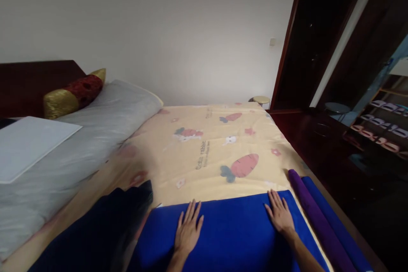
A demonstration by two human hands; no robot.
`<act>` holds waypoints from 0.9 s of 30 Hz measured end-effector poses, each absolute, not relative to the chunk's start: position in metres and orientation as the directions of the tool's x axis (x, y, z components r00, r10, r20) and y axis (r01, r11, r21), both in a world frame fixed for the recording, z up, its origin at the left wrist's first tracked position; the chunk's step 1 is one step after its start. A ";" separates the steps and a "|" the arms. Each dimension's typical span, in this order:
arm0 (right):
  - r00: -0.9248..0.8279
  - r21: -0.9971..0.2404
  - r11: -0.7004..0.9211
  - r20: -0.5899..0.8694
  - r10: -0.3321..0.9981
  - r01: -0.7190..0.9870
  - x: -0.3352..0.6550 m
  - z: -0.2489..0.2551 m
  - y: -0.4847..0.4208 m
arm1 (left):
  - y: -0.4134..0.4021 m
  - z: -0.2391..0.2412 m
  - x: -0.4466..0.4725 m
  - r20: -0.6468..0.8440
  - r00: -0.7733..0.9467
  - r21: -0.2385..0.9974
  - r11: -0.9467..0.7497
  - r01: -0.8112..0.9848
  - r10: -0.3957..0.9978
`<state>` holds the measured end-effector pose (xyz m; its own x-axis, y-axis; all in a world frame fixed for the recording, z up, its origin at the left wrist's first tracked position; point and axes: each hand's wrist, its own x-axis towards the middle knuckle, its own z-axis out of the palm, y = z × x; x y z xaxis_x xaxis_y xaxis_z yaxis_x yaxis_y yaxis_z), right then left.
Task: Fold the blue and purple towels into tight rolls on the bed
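Observation:
A bright blue cloth [232, 229] lies spread flat on the near end of a bed covered by a pale yellow sheet [207, 148] printed with carrots and rabbits. My left hand [188, 229] rests palm down on the blue cloth near its far edge, fingers stretched out. My right hand [280, 214] lies flat on the same cloth toward its far right corner, fingers spread. Neither hand holds anything.
A dark navy cloth [102, 229] lies left of the blue one. A purple roll [315, 216] and a blue roll [338, 225] lie along the bed's right edge. Grey pillows [95, 131], a red-gold cushion [75, 92] and a white board [28, 144] sit left. Dark wardrobe [318, 38] stands right.

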<state>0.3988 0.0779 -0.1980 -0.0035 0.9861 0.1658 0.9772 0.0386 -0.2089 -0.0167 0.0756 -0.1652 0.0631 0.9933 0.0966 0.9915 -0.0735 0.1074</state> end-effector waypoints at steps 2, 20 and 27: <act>0.075 -0.179 -0.035 0.219 0.973 0.983 0.427 -0.206 0.081 | 0.082 -0.164 -0.051 0.075 -0.033 0.083 0.026 0.996 0.997; -0.071 -0.244 0.154 0.318 0.945 0.957 0.361 -0.199 0.055 | 0.056 -0.145 -0.019 0.232 -0.119 0.098 0.099 0.990 0.965; -0.402 -0.354 0.448 0.199 0.894 0.821 0.265 -0.182 -0.006 | -0.001 -0.174 0.107 0.099 0.326 0.190 -0.340 0.921 0.940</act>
